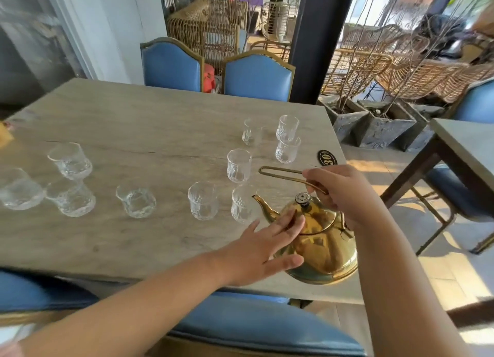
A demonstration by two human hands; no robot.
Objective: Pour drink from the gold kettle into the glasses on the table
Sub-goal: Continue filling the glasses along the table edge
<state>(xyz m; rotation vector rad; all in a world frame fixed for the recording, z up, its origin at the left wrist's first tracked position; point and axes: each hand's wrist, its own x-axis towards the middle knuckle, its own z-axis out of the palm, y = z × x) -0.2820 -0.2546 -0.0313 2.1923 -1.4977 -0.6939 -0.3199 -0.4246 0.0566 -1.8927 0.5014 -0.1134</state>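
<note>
As right hand [344, 193] grips handle [280, 173], spout [264, 205] of gold kettle [323, 247] points left

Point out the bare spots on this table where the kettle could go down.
Widest: the far half of the table, between the blue chairs and the glasses. Also the near strip left of the left hand. Crowded: the glass cluster at the spout of the gold kettle.

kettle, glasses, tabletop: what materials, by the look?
gold kettle: polished metal, probably brass or gold-toned steel; mirror reflections on its body.
glasses: clear pressed glass; see-through, ribbed pattern.
table: matte grey top, wood-grain or stone-look; streaks show, real material unclear.
</note>
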